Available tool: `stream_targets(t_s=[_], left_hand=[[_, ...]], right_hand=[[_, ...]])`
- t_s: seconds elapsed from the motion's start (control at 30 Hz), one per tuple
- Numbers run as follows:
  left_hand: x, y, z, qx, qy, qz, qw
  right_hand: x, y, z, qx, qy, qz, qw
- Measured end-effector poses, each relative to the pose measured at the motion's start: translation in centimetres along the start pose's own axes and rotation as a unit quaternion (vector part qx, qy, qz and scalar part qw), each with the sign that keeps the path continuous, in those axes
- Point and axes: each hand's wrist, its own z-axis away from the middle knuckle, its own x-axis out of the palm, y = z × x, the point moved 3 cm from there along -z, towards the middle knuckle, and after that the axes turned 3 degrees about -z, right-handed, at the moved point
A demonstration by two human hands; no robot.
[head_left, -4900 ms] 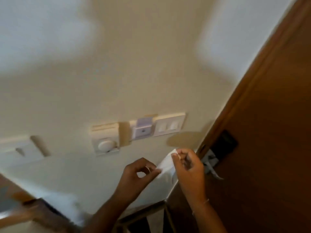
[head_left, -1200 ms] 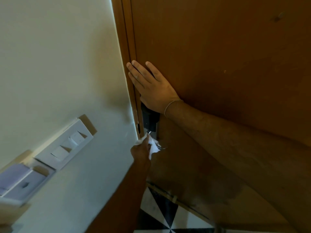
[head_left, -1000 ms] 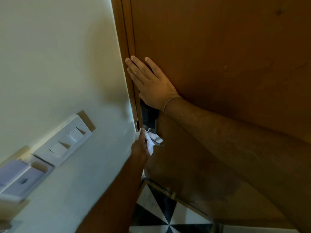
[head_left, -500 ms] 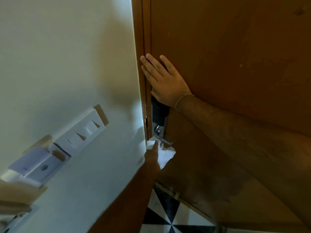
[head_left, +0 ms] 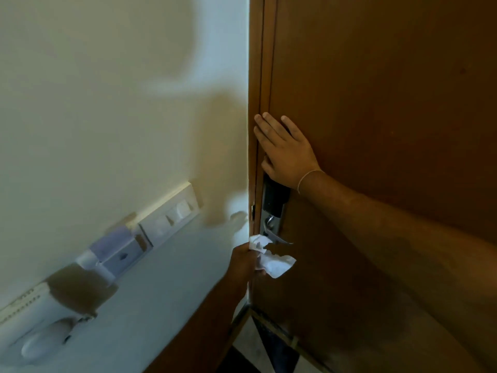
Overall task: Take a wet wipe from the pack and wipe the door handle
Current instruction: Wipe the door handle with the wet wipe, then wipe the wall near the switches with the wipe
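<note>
A silver lever door handle [head_left: 277,236] sticks out below a black lock plate [head_left: 274,196] on the brown wooden door [head_left: 376,90]. My left hand [head_left: 244,261] holds a crumpled white wet wipe [head_left: 271,261] just under and left of the handle; the wipe hangs slightly below the lever. My right hand [head_left: 285,149] lies flat on the door above the lock plate, fingers spread near the door's edge. The wipe pack is out of sight.
The cream wall [head_left: 107,103] fills the left side, with a white switch panel [head_left: 172,214], a pale purple card holder [head_left: 115,249] and a round dial unit [head_left: 45,337]. Black-and-white floor tiles [head_left: 271,351] show under the door.
My left hand has dropped a little with the wipe, which now hangs below the lever instead of wrapping it. The right hand stays flat on the door. The camera has shifted left.
</note>
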Motion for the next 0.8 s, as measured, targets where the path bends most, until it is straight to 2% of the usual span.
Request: stream_targets(t_s=[0.13,0.23,0.37,0.47,0.6,0.73,0.8], left_hand=[[-1.0,1.2,3.6,0.029,0.040,0.016,0.999],[-2.2,0.6,6.9,0.070,0.089,0.016,0.993],[-5.1,-2.8,10.1,0.110,0.196,-0.091,0.970],[-7.6,-8.9,13.7,0.088,0.289,-0.131,0.944],[-10.2,-17.6,18.9,0.014,0.389,-0.101,0.916],[-11.2,-26.9,25.2,-0.064,0.470,0.006,0.880],[-11.6,-32.4,29.6,-0.107,0.528,0.073,0.839]], right_hand=[[-1.4,-0.5,0.7,0.066,0.044,-0.080,0.994],[-1.5,-2.6,1.8,0.070,0.059,-0.146,0.985],[-0.5,-7.9,4.9,0.043,0.104,-0.277,0.954],[0.3,-13.9,8.5,-0.024,0.164,-0.401,0.901],[0.2,-22.3,13.5,-0.168,0.153,-0.506,0.832],[-3.1,-31.2,19.0,-0.327,0.117,-0.569,0.746],[-6.0,-36.1,22.1,-0.407,0.094,-0.587,0.694]])
